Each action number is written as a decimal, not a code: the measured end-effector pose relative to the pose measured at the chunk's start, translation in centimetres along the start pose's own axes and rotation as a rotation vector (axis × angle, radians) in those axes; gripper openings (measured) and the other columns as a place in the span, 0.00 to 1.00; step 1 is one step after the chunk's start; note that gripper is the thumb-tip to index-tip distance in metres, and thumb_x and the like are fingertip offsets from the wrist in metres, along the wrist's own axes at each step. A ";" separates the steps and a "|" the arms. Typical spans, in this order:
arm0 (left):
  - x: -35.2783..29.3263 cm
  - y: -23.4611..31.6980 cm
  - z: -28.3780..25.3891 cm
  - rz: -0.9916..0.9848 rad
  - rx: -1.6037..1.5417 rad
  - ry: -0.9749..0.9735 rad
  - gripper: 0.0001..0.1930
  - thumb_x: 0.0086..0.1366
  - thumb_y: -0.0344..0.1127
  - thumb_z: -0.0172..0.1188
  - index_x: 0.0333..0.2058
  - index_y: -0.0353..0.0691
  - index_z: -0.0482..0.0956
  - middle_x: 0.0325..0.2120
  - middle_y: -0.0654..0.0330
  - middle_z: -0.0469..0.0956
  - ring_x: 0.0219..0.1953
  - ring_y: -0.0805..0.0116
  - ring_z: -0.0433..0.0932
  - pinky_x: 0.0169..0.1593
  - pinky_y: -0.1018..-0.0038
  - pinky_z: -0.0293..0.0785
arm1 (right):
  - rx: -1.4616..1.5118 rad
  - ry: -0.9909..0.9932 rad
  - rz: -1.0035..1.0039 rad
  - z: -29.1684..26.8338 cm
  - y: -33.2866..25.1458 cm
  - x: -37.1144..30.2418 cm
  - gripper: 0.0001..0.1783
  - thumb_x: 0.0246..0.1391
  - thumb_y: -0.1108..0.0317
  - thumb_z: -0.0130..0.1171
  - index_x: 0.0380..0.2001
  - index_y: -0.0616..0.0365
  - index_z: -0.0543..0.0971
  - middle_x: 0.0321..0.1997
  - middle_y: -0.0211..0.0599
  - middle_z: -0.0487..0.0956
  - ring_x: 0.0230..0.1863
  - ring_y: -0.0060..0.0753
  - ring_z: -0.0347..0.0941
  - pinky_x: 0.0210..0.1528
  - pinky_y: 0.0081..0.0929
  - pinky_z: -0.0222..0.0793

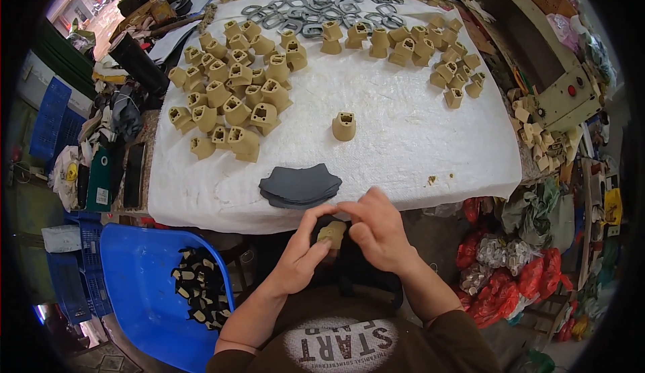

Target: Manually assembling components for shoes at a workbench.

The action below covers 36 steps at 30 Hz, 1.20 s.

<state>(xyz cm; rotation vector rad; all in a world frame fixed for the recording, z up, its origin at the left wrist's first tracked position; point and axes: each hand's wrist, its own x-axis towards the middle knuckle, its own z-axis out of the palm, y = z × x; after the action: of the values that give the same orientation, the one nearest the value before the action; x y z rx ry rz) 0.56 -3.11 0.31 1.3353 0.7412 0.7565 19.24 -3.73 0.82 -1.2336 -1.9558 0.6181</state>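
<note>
Just off the table's front edge, my left hand (300,257) holds a tan moulded block (331,234) that looks like a shoe heel. Its thumb presses on the block, and dark material shows beside it under the fingers. My right hand (380,232) is closed at the block's right side, its fingertips meeting my left fingers; what they pinch is hidden. A stack of dark grey cut sheets (300,185) with curved edges lies just beyond my hands. Farther back, a single tan block (344,126) stands apart on the white-covered table (390,111).
Many tan blocks (238,74) crowd the table's left, with more at the right. Grey oval rings (322,3) lie at the back. At lower left, a blue tub (144,292) holds black-and-tan pieces (201,289). Red plastic bags (497,299) sit right of me.
</note>
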 end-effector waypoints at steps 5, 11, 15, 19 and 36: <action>-0.3 0.4 0.8 -0.123 -0.137 -0.146 0.25 0.60 0.34 0.45 0.57 0.33 0.57 0.39 0.60 0.67 0.36 0.76 0.66 0.38 0.80 0.65 | 0.871 -0.143 0.135 0.5 0.9 0.9 0.14 0.59 0.63 0.47 0.34 0.62 0.77 0.44 0.41 0.70 0.46 0.29 0.65 0.50 0.27 0.59; -1.2 -0.2 1.3 -0.259 -0.215 -0.168 0.25 0.62 0.35 0.45 0.57 0.35 0.56 0.40 0.60 0.67 0.36 0.76 0.67 0.38 0.79 0.67 | 0.978 -0.334 0.131 0.3 0.8 0.5 0.10 0.58 0.71 0.46 0.28 0.63 0.75 0.47 0.41 0.72 0.44 0.30 0.69 0.48 0.28 0.64; -1.1 -0.9 2.0 -0.229 -0.299 -0.049 0.22 0.64 0.34 0.43 0.56 0.35 0.57 0.36 0.61 0.67 0.33 0.76 0.67 0.36 0.78 0.68 | 0.777 -0.121 0.081 2.3 0.7 0.0 0.14 0.60 0.65 0.44 0.36 0.63 0.75 0.46 0.42 0.72 0.40 0.30 0.72 0.37 0.23 0.71; -0.4 -0.5 3.0 -0.145 -0.511 0.100 0.19 0.66 0.33 0.41 0.55 0.37 0.56 0.33 0.62 0.68 0.31 0.77 0.66 0.34 0.78 0.68 | 1.048 -0.017 0.300 3.0 -0.1 -1.1 0.27 0.63 0.49 0.37 0.47 0.62 0.72 0.45 0.41 0.73 0.35 0.27 0.73 0.26 0.20 0.71; -2.5 -2.5 -0.1 -0.045 -0.440 0.400 0.19 0.68 0.45 0.40 0.52 0.43 0.60 0.38 0.62 0.68 0.37 0.74 0.70 0.37 0.77 0.70 | 0.532 0.031 0.069 4.7 -0.5 0.0 0.18 0.59 0.66 0.47 0.50 0.60 0.69 0.44 0.43 0.73 0.47 0.40 0.69 0.50 0.30 0.63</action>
<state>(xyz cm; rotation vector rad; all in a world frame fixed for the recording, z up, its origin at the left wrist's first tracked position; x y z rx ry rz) -0.76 -5.29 -2.10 0.7746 0.8539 1.0956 15.29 -4.03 -1.72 -0.9649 -1.5801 1.0649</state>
